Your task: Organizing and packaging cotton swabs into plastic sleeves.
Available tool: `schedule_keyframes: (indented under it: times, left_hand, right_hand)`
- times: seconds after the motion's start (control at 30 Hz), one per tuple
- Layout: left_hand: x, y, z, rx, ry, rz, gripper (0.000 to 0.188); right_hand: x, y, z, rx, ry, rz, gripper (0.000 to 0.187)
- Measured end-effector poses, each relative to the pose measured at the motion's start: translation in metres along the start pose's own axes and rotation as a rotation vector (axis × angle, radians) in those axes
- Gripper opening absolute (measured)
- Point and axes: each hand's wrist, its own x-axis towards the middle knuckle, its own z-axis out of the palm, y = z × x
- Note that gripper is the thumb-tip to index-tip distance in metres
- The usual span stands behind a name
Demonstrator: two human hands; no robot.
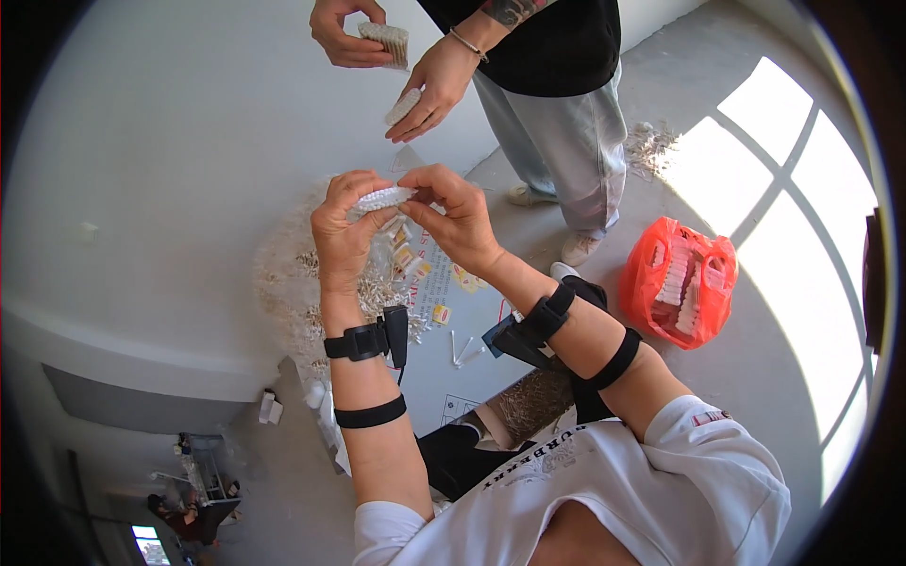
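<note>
Over the table, my left hand [342,222] and my right hand [453,215] both grip one pack of cotton swabs [383,199]. Its white tips face up in a long oval. My left fingers and thumb close around one end, while my right thumb and fingers pinch the other. Below my hands, a heap of loose cotton swabs [377,288] covers the left side of the table [472,330]. Small packets with yellow labels [406,257] lie beside the heap. Nearer to me, a few single swabs [462,349] rest on the tabletop.
Across from me stands a person [528,57] holding a swab pack [385,40] in one hand and another pack [403,107] in the other. A red plastic bag [642,283] filled with packs sits right of the table. More swabs [651,146] are scattered on the floor.
</note>
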Motion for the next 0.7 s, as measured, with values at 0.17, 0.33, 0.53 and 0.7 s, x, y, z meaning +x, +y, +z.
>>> schedule_keyframes:
  times: [0.17,0.33,0.53,0.7]
  left_hand:
    - [0.002,0.007,-0.004,0.146,0.157,0.054,0.03]
    - [0.005,0.014,-0.008,0.265,0.339,0.123,0.03]
    - [0.005,0.011,-0.013,0.56,0.481,0.219,0.033]
    - [0.006,0.015,-0.011,0.553,0.568,0.181,0.035]
  right_hand:
    - [0.01,-0.005,0.014,0.123,0.002,0.041,0.038]
    - [0.008,-0.027,0.02,-0.09,0.052,-0.029,0.049]
    - [0.03,-0.047,0.031,-0.305,-0.173,-0.156,0.056]
    - [0.026,-0.037,0.045,-0.269,-0.131,-0.222,0.054]
